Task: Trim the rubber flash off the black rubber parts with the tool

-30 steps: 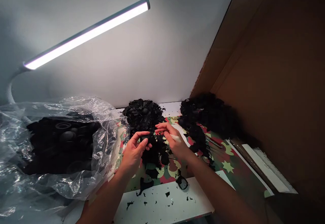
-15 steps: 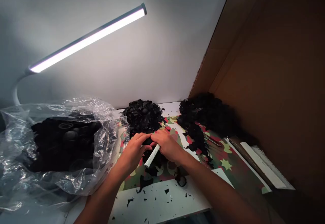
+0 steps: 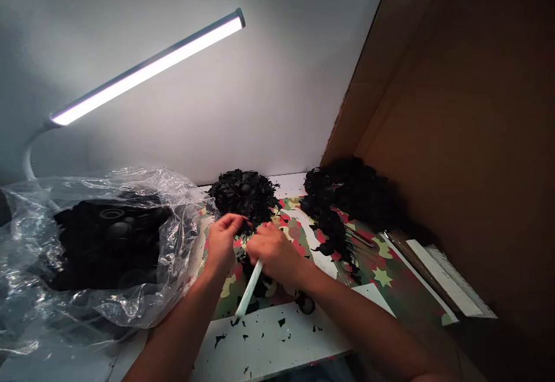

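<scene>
A slim white stick (image 3: 250,288) juts from the right hand (image 3: 274,252), slanting leftward toward the person.

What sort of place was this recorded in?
Probably a workbench, judging by the lit lamp, the clear plastic bag of black parts and the heap of black scraps.

A tube lamp (image 3: 150,71) at upper left lights what is likely a small workshop, its desk (image 3: 260,356) heaped with black scraps (image 3: 243,194), a plastic bag (image 3: 182,214) of dark parts (image 3: 119,229) at lower left.
</scene>
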`<state>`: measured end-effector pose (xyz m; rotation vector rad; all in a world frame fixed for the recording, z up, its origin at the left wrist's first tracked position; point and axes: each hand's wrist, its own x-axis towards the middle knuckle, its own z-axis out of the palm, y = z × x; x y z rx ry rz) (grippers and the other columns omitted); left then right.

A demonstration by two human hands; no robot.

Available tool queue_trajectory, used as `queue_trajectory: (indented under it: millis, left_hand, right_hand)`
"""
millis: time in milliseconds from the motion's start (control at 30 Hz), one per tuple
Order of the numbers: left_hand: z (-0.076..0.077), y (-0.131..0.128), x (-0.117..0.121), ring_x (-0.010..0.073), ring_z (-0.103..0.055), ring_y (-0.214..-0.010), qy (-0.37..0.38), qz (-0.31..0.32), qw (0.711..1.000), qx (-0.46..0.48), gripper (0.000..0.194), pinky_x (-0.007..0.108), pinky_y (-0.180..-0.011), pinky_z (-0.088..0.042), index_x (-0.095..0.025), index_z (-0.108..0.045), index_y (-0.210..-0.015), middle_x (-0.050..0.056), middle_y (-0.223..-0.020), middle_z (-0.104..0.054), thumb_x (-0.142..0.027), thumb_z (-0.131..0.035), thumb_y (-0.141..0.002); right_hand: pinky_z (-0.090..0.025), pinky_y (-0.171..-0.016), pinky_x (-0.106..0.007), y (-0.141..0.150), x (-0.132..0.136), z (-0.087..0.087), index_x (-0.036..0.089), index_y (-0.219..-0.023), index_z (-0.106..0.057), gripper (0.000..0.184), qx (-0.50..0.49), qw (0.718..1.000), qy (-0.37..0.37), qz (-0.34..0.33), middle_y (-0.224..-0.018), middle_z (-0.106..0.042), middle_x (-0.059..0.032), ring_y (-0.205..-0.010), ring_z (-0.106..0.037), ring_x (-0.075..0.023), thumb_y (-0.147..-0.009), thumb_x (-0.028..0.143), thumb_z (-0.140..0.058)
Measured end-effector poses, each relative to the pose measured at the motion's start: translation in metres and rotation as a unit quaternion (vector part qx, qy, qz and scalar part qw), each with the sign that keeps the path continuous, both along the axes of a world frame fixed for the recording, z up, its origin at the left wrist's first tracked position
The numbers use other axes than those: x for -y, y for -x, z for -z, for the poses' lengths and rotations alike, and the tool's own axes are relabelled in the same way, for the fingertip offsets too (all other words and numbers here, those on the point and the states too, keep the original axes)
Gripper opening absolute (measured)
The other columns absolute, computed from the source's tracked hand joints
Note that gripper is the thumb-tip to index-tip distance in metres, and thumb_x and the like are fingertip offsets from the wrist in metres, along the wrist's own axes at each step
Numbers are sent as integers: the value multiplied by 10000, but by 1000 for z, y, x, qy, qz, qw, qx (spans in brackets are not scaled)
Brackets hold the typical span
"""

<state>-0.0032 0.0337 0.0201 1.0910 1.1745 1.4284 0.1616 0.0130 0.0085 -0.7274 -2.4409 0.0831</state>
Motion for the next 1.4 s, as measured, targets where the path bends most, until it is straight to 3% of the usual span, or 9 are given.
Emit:
queue_trajectory:
  millis: [100, 200, 400, 533, 667, 767, 900, 1133, 1400]
  left_hand:
    - [-3, 2, -10, 176, -638, -786, -19, -32, 998, 41, 387, 284, -767, -484, -178, -746, -846, 47, -846, -760, -551, -751, -744]
    - [-10, 3, -3, 209, -658, -989, -44, 12, 994, 99, 425, 316, -926, -482, -190, -752, -1019, 82, -1041, -769, -495, -817, -732]
    - [-7, 0, 16, 236, -625, -1134, -48, 88, 987, 127, 392, 328, -1046, -429, -201, -761, -1068, 94, -1138, -747, -398, -848, -740]
    - [0, 0, 18, 228, -607, -1133, -64, 115, 986, 98, 349, 293, -1001, -452, -217, -774, -1078, 79, -1153, -715, -364, -828, -765]
    - [6, -4, 22, 242, -599, -1166, -31, 137, 987, 81, 393, 297, -978, -471, -236, -765, -1137, 85, -1229, -676, -428, -788, -795]
    - [8, -6, 25, 245, -635, -1127, 35, 113, 991, 65, 523, 328, -936, -504, -279, -689, -1281, 83, -1249, -690, -438, -784, -792]
    - [7, -5, 24, 275, -662, -1094, 60, 92, 994, 3, 453, 353, -926, -514, -205, -775, -1078, 94, -1126, -761, -329, -878, -655]
    - [0, 5, 23, 254, -711, -946, 27, 95, 994, -39, 316, 340, -869, -527, -192, -792, -1020, 82, -1012, -794, -260, -802, -712]
    - [-3, 6, 28, 245, -708, -852, -2, 109, 978, -175, 281, 327, -801, -530, -278, -821, -962, 13, -908, -801, -156, -709, -736]
  right_hand:
    - [-325, -734, -321, 4, 0, 8, 203, -725, -568, 238, 32, 999, -25, -1, -653, -578, -4, -681, -459, -174, -945, 122, -525]
    - [-358, -750, -330, -10, -16, 7, 193, -740, -607, 223, 32, 996, 19, 85, -685, -619, -26, -721, -509, -187, -952, 149, -558]
    - [-461, -750, -293, -34, -28, -11, 189, -803, -692, 357, -174, 952, 245, 51, -897, -684, -47, -813, -626, -159, -1039, 270, -436]
    - [-461, -662, -276, -24, -18, -15, 218, -1052, -698, 163, -283, 909, 293, 86, -857, -697, -4, -713, -600, -151, -939, 314, -632]
    - [-435, -624, -278, -17, -13, -9, 215, -910, -682, 65, -296, 926, 206, 112, -818, -670, -11, -677, -568, -154, -919, 276, -658]
    - [-435, -710, -326, -18, -13, 1, 213, -818, -642, 188, -226, 961, 89, 129, -797, -658, -46, -755, -588, -192, -978, 227, -543]
    - [-385, -710, -347, -18, -13, 8, 217, -761, -616, 319, -107, 987, 1, 120, -752, -640, -52, -693, -540, -187, -1026, 202, -438]
    - [-439, -710, -299, -24, -15, -3, 222, -1146, -549, 183, -129, 972, 173, 98, -844, -648, -16, -754, -590, -182, -1033, 361, -509]
    - [-323, -650, -295, -23, -25, -1, 209, -892, -559, 153, 31, 995, 62, 68, -779, -649, -14, -618, -454, -165, -1025, 284, -542]
